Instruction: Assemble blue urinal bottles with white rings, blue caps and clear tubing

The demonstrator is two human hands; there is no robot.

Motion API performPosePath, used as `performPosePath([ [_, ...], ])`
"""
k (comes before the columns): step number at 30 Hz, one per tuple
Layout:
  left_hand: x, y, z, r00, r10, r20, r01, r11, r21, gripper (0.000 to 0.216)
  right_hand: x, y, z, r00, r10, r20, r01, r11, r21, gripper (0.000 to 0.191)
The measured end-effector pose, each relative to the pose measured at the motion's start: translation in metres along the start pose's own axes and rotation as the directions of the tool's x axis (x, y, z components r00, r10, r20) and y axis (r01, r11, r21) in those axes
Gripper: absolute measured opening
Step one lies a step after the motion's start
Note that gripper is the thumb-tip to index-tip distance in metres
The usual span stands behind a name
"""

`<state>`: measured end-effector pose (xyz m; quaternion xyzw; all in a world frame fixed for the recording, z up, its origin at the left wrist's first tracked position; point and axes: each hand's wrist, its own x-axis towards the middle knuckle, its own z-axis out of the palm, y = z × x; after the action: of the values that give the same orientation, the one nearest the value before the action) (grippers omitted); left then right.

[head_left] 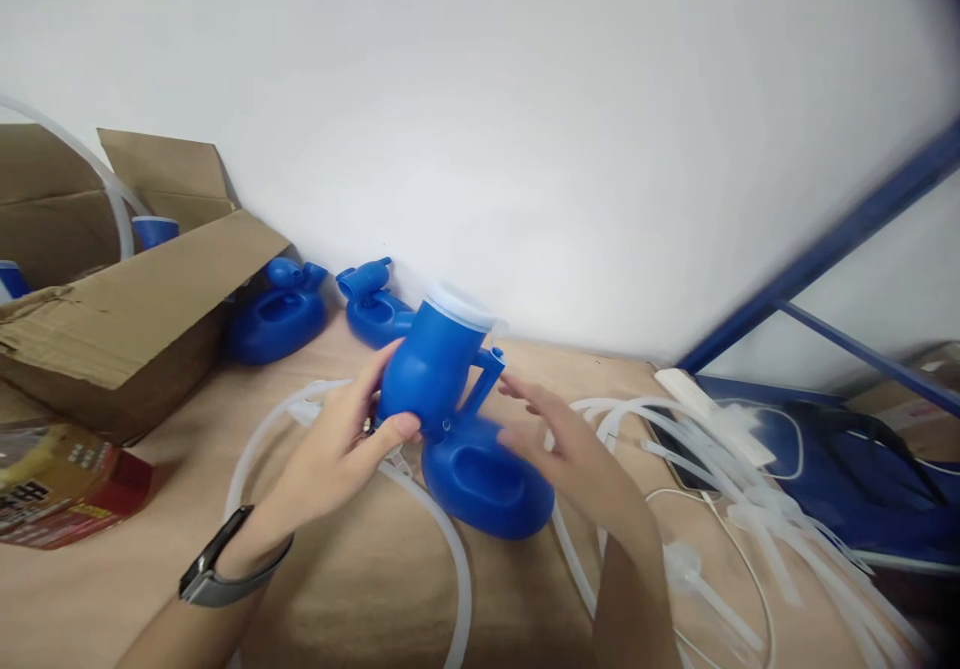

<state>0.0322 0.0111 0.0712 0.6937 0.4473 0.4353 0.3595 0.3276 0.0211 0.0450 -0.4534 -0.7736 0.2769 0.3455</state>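
A blue plastic urinal bottle (489,479) is at the middle of the view, its wide neck tilted up and ringed by a white rim (459,307). My left hand (364,429) wraps round the bottle's neck from the left, thumb in front. At the bottle's right side is my right hand (555,424), slightly blurred, its fingers apart near the handle (484,379). Whether its thumb touches the bottle I cannot tell. White flexible tubing (442,524) lies on the table beneath and around the bottle.
Two blue bottles (277,324) stand by the wall. An open cardboard box (150,299) holds more blue parts and a hose. A printed package (64,484) lies front left. Several clear tubes (757,489), a phone (686,469), a power strip (705,414) and cables spread right. A blue metal frame (825,259) rises there.
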Motion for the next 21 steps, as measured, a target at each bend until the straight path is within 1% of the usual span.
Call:
performPosePath([
  [2,0.007,0.001,0.013,0.998,-0.052,0.045,0.050,0.998,0.050,0.077,-0.013,0.022,0.004,0.979,0.127,0.160,-0.093,0.974,-0.206,0.069],
  [3,0.010,0.000,0.021,0.996,-0.074,0.056,0.069,0.994,0.089,0.074,-0.020,0.033,0.008,0.960,0.184,0.210,-0.125,0.956,-0.267,0.072],
  [4,0.014,-0.002,0.030,0.994,-0.089,0.057,0.080,0.986,0.144,0.073,-0.028,0.043,0.014,0.946,0.223,0.236,-0.149,0.944,-0.295,0.072],
  [5,0.017,-0.006,0.040,0.994,-0.098,0.051,0.085,0.973,0.214,0.072,-0.036,0.052,0.021,0.943,0.239,0.231,-0.164,0.940,-0.299,0.069],
  [7,0.023,-0.013,0.063,0.995,-0.097,0.039,0.076,0.927,0.367,0.070,-0.050,0.066,0.037,0.962,0.224,0.157,-0.176,0.945,-0.275,0.059],
  [9,0.028,-0.019,0.086,0.994,-0.096,0.050,0.057,0.858,0.510,0.069,-0.060,0.074,0.052,0.982,0.186,0.029,-0.173,0.954,-0.247,0.050],
  [12,0.030,-0.020,0.108,0.989,-0.116,0.091,0.025,0.739,0.673,0.069,-0.068,0.077,0.067,0.981,0.125,-0.148,-0.156,0.964,-0.217,0.040],
  [14,0.028,-0.012,0.113,0.977,-0.149,0.154,-0.006,0.698,0.716,0.073,-0.069,0.075,0.070,0.972,0.058,-0.229,-0.109,0.970,-0.215,0.034],
  [16,0.023,0.000,0.111,0.954,-0.195,0.227,-0.029,0.694,0.719,0.075,-0.069,0.071,0.068,0.965,-0.024,-0.262,-0.039,0.972,-0.232,0.030],
  [19,0.011,0.018,0.109,0.924,-0.262,0.278,-0.041,0.655,0.755,0.072,-0.069,0.065,0.065,0.966,-0.101,-0.238,0.028,0.956,-0.291,0.030],
  [21,0.003,0.023,0.109,0.914,-0.284,0.290,-0.053,0.625,0.779,0.069,-0.070,0.063,0.065,0.966,-0.100,-0.237,0.018,0.945,-0.327,0.032],
])
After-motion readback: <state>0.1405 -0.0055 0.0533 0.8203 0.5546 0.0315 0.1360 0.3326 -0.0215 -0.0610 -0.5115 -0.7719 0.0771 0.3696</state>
